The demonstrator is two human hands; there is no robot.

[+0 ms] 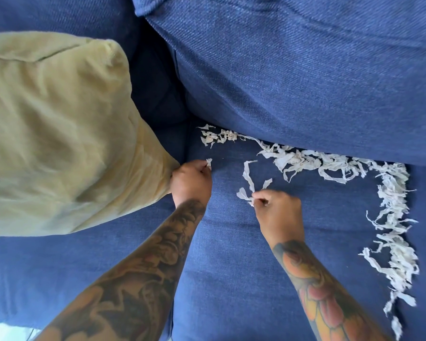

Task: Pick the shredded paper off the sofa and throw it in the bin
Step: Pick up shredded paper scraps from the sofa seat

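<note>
Paper (330, 163) is still all over the sofa (231, 267), so this is early in the pick-up stage, with plenty left to gather.

Going left to right: a yellow-green cushion (59, 134) leans on the seat at the left. Right beside it, the left hand (191, 180) pinches one tiny scrap (209, 162) between its fingertips, grip curled tight round it. A small clump (217, 137) sits just above that, tucked under the back cushion (305, 82). The right hand (278, 210) is pinching a long twisty strip (248, 178) at its lower end, with the rest of the strip trailing on the seat.

Past that, the big mess: a thick line of shreds runs along the base of the back cushion, then turns and runs down the right side of the seat toward the front edge.

No bin in view, so I can't tell where it stands.

Next move, I'd guess: bunch both pinches into one fist, then scoop the thick line in handfuls rather than strip by strip. It's light and flimsy, so bits will likely drop or slip into the gap behind the seat.
</note>
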